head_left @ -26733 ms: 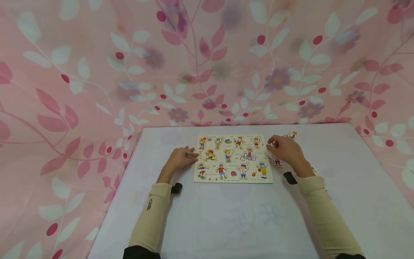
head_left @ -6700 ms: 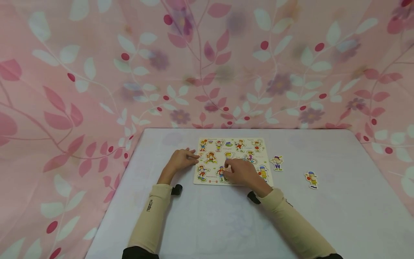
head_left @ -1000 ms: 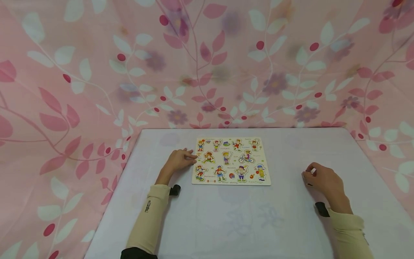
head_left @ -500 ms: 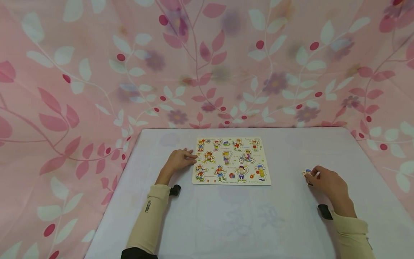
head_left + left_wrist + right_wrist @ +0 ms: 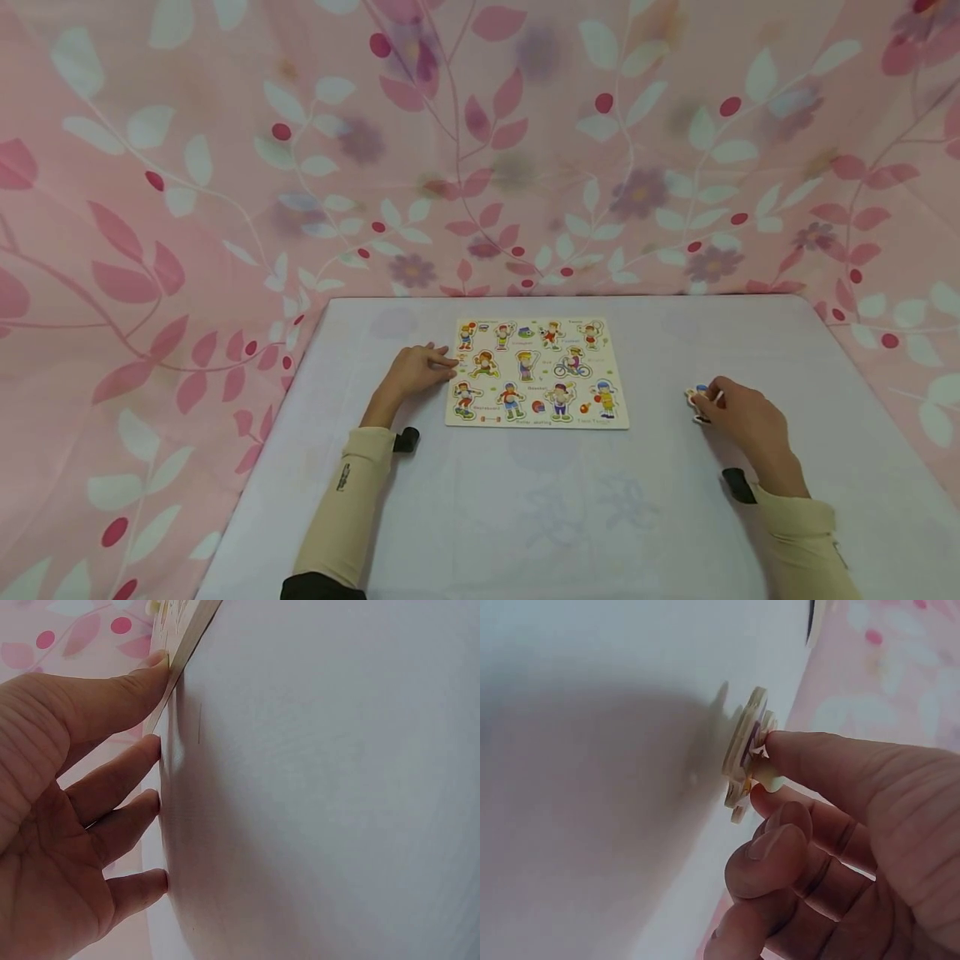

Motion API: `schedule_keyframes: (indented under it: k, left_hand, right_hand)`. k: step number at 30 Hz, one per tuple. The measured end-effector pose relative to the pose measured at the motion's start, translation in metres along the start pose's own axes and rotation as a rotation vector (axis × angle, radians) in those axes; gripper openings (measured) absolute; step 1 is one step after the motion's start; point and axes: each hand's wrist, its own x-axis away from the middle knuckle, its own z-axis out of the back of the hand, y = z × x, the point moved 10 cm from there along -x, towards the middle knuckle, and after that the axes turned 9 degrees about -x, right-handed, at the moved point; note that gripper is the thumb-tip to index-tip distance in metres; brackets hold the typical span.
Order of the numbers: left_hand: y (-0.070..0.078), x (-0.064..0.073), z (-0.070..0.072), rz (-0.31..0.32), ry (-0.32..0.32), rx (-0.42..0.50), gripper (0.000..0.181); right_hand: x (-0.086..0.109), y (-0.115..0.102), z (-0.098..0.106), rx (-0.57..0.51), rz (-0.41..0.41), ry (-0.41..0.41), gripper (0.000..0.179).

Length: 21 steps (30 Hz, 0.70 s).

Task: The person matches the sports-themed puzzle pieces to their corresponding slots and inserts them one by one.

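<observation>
Beside the board's left edge lies my left hand [image 5: 415, 372], fingers loosely spread. In the left wrist view its thumb [image 5: 120, 697] touches the edge of the pale wooden puzzle board [image 5: 193, 634], while other fingertips rest on the cloth. The puzzle board [image 5: 540, 375] carries rows of printed sports figures. To the right of it, my right hand [image 5: 753, 421] pinches a puzzle piece [image 5: 697, 403] shaped like a child with a blue cap. The right wrist view shows thumb and finger on the small knob [image 5: 767, 774] of the puzzle piece [image 5: 742, 746], tilted just off the cloth.
A white cloth [image 5: 480, 508] covers the table. Behind and to the left hangs a pink floral curtain [image 5: 450, 167]. A wide stretch of cloth lies between the board and my right hand.
Two loose pieces lay right of the board several seconds ago; only the one in my right hand shows there now. My right hand has shifted slightly left with it. My left hand stays put.
</observation>
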Motion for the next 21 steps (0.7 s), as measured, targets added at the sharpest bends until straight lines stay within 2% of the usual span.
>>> schedule_keyframes:
  k: [10, 21]
  left_hand:
    - [0.001, 0.000, -0.001, -0.020, 0.004, 0.007, 0.025]
    - [0.003, 0.001, 0.002, -0.006, 0.007, -0.005, 0.025]
  right_hand:
    - [-0.019, -0.056, -0.038, 0.045, 0.012, -0.081, 0.023]
    - [-0.028, -0.103, -0.046, 0.019, 0.124, -0.061, 0.021]
